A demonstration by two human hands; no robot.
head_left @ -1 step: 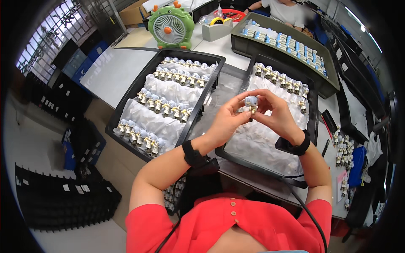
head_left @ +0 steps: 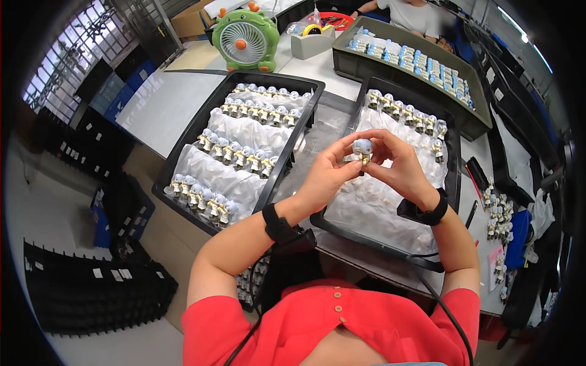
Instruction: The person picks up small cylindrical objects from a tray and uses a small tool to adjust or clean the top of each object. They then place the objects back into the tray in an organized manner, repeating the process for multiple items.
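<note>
Slightly shifted: one upright, pale-blue-headed figurine (head_left: pixel 363 148)

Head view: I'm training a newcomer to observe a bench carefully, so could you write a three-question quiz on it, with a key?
1. Which hand or hands hold the raised figurine?
2. Fill in: the body of the fan beyond the trays is ____.
3. Which black tray shows more rows of figures? A, the left tray; B, the right tray.

Key:
1. Both, the left hand and the right hand.
2. Green.
3. A.
</note>
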